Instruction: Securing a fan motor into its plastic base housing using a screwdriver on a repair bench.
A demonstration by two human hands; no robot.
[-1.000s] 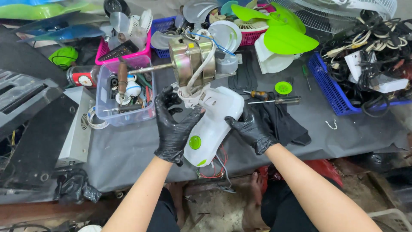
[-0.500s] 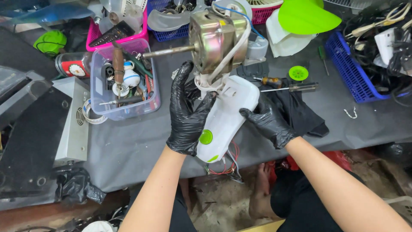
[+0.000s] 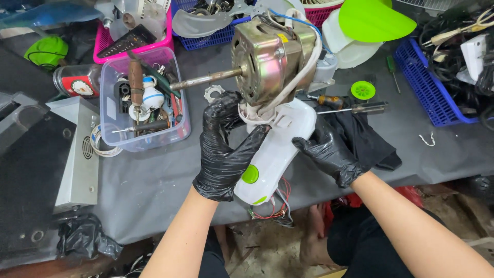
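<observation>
Grey cloth covers the cluttered worktop (image 3: 149, 190), where two black-gloved hands hold a white fan housing (image 3: 278, 149) topped by its metal motor (image 3: 267, 56) at the near edge. Left hand (image 3: 224, 149) wraps it tight; right hand (image 3: 329, 149) clasps its right side. Clear parts bin (image 3: 175, 131) sits left.

Even, bright daylight falls from above; shadows are soft. Glare glints on the metal motor housing (image 3: 267, 56). Frame edges look slightly blurred and stretched.
</observation>
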